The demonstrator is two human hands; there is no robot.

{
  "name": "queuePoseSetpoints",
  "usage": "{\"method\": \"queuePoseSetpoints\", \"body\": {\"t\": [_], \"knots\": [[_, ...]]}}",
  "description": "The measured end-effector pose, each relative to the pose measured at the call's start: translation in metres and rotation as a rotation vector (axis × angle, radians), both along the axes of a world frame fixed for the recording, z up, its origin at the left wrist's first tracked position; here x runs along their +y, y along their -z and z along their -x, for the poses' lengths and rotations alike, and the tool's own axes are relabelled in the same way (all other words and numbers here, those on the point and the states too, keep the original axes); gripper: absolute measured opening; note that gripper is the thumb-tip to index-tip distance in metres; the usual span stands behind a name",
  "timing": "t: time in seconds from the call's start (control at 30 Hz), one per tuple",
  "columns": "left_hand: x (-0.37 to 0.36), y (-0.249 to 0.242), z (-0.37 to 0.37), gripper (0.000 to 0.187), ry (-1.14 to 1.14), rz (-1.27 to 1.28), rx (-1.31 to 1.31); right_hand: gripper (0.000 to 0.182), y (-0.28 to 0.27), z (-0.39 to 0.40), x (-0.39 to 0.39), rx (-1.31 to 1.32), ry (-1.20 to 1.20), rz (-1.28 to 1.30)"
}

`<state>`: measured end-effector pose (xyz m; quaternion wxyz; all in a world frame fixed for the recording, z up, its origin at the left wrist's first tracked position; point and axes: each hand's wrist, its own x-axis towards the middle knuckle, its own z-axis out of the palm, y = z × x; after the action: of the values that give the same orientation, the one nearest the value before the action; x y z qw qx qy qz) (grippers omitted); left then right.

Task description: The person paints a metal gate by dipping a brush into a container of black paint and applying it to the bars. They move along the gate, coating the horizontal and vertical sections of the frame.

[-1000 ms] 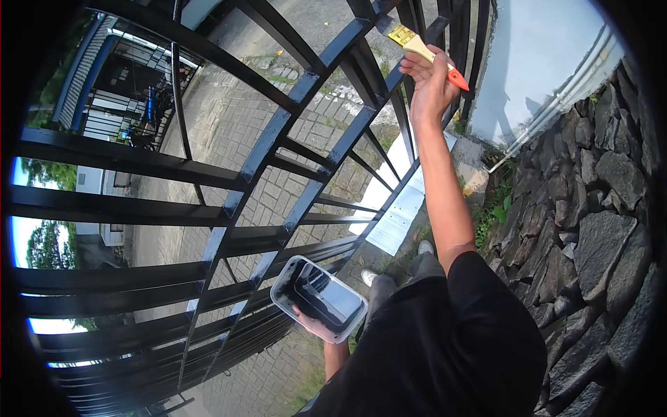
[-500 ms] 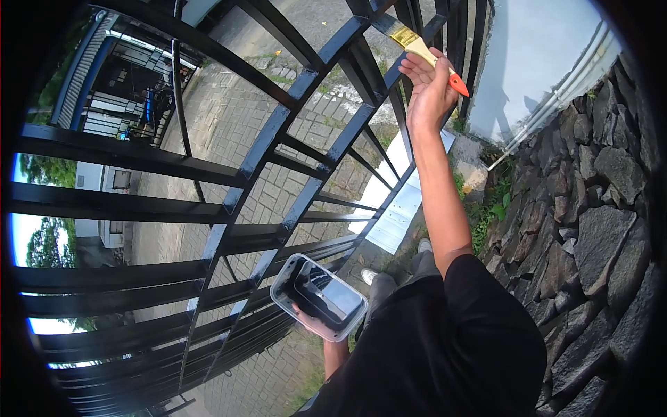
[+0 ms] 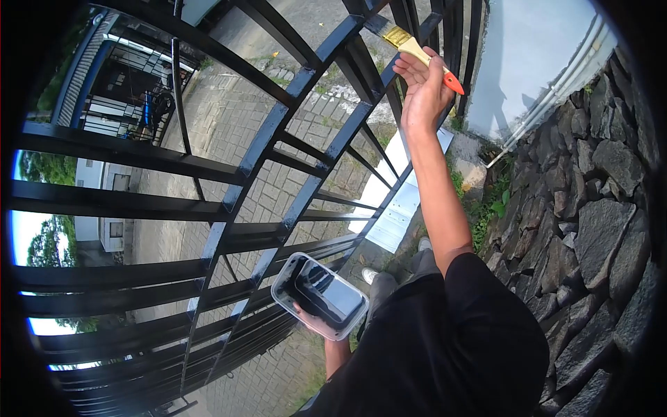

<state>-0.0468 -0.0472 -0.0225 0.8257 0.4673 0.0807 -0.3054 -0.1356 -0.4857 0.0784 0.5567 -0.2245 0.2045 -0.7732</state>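
Observation:
My right hand (image 3: 425,94) grips a paintbrush (image 3: 415,50) by its pale wooden handle, which ends in an orange tip. The brush's dark bristles lie against or very near a rail of the black metal fence (image 3: 267,142); exact contact is hard to make out. Low in front of my body, my left hand (image 3: 314,323) holds a clear plastic container (image 3: 283,297) from beneath and the side. Black paint (image 3: 326,295) with a glossy, reflecting surface lies inside it. Part of the left hand is hidden behind the container.
White sheets (image 3: 394,222) lie on the ground below the fence, near my shoes (image 3: 369,275). To the right rises a rough stone wall (image 3: 597,236), with pipes (image 3: 549,101) along a pale wall. Paving (image 3: 306,128) shows through the bars.
The right hand and paintbrush have shifted slightly left along the fence's upper part. My left hand and the container stay nearly where they were.

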Motion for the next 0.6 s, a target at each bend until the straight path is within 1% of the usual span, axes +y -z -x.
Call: {"method": "queuePoseSetpoints", "body": {"t": [0.07, 0.1, 0.23, 0.3, 0.33, 0.4, 0.43, 0.53, 0.6], "knots": [[-0.009, -0.013, 0.008, 0.06, 0.012, 0.027, 0.031, 0.033, -0.002, -0.002, -0.002, -0.021, 0.033, 0.015], [-0.012, -0.018, 0.011, 0.059, 0.024, 0.053, 0.061, 0.033, -0.003, -0.004, 0.0, -0.003, -0.005, 0.01], [-0.006, -0.006, 0.004, 0.059, -0.025, 0.024, 0.063, 0.032, -0.002, -0.011, 0.023, 0.036, -0.101, -0.023], [-0.004, 0.0, 0.001, 0.059, -0.034, -0.029, -0.001, 0.032, -0.003, -0.01, 0.035, 0.038, -0.145, -0.036], [-0.003, 0.0, 0.0, 0.059, -0.032, -0.028, -0.002, 0.032, -0.004, -0.009, 0.034, 0.037, -0.143, -0.035], [-0.004, -0.002, 0.0, 0.058, 0.058, 0.044, -0.019, 0.033, -0.005, -0.004, 0.03, 0.041, -0.07, -0.002], [-0.004, -0.004, 0.0, 0.058, 0.057, 0.044, -0.019, 0.033, -0.005, -0.001, 0.022, 0.036, -0.044, 0.011], [-0.002, 0.0, -0.003, 0.057, -0.001, 0.016, -0.008, 0.033, -0.009, -0.002, 0.005, 0.023, 0.023, 0.006], [0.006, 0.014, -0.009, 0.056, -0.066, -0.091, -0.025, 0.033, -0.008, -0.004, 0.006, 0.024, 0.004, -0.008]]}}
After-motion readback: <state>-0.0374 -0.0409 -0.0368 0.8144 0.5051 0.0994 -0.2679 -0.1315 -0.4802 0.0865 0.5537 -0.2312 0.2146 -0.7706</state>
